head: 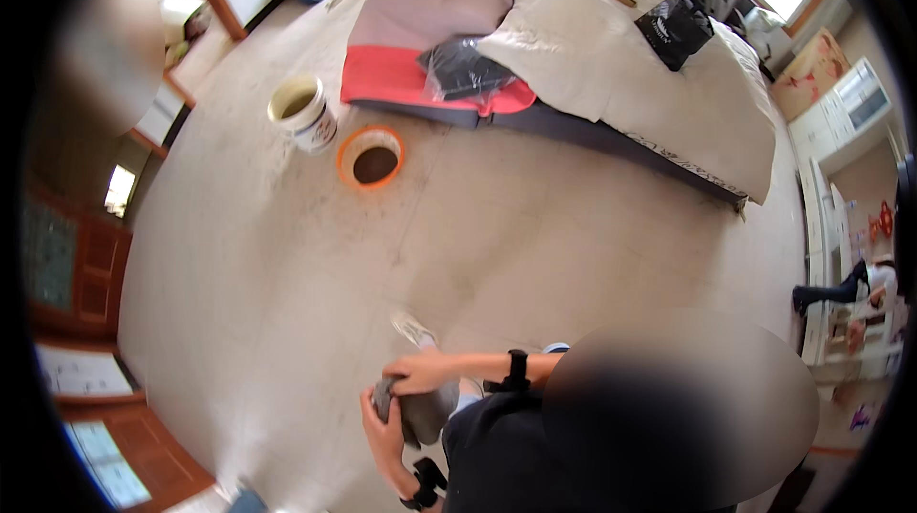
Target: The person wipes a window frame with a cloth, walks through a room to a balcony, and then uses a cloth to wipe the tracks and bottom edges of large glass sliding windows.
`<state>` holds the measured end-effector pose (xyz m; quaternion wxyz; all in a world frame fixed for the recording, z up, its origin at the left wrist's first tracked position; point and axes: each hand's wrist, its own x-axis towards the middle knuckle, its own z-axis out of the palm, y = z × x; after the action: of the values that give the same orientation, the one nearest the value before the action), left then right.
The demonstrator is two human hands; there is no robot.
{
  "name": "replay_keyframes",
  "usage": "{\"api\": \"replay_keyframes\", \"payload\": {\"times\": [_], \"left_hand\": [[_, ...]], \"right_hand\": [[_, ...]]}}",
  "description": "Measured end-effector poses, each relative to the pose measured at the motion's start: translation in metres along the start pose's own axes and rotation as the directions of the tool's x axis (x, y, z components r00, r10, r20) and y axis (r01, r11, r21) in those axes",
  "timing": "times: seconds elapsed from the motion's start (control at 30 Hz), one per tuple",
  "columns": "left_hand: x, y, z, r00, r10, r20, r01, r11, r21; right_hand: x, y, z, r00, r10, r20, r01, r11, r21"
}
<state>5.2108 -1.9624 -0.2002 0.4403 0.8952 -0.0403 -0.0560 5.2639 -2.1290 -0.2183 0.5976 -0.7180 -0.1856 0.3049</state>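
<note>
Both of my hands are at the lower middle, in front of my dark shirt, gripping a bunched grey cloth (pixel 382 398). My right hand (pixel 419 374) presses on it from above, its fingers bent over the cloth. My left hand (pixel 382 428) wraps it from the lower side, with the thumb across it. Each wrist wears a black band. Beyond my hands, on the pale floor (pixel 301 276), stand a white bucket (pixel 317 135) and an orange-rimmed bucket (pixel 400 158) with dark liquid inside. My light shoe (pixel 413 329) shows just past my right hand.
A bed-like piece with a pink cover (pixel 444 4) and cream sheet (pixel 616 76) carries a black bag (pixel 675 29) and a plastic-wrapped dark package (pixel 469 69). Wooden doors (pixel 154 441) line the left. A person (pixel 856 287) bends near white cabinets (pixel 824 133) at right.
</note>
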Motion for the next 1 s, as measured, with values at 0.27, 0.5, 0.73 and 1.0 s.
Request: {"api": "replay_keyframes", "payload": {"times": [0.27,0.5,0.73,1.0], "left_hand": [[0.190,-0.037,-0.130,0.989,-0.141,-0.045,0.132,0.979,-0.158],[0.363,-0.008,-0.190,0.955,0.286,0.072,-0.284,0.958,-0.035],[0.511,-0.036,-0.241,0.994,0.085,0.067,-0.078,0.992,-0.099],[0.680,-0.060,-0.341,0.969,-0.061,-0.239,0.070,0.997,0.029]], "right_hand": [[0.207,-0.060,-0.056,0.981,-0.185,-0.062,0.186,0.983,-0.002],[0.345,-0.060,-0.156,0.951,-0.309,0.031,0.300,0.940,0.160],[0.507,-0.091,-0.263,0.960,-0.146,0.237,0.161,0.986,-0.044],[0.730,-0.156,-0.367,0.959,-0.230,0.168,0.243,0.968,-0.060]]}}
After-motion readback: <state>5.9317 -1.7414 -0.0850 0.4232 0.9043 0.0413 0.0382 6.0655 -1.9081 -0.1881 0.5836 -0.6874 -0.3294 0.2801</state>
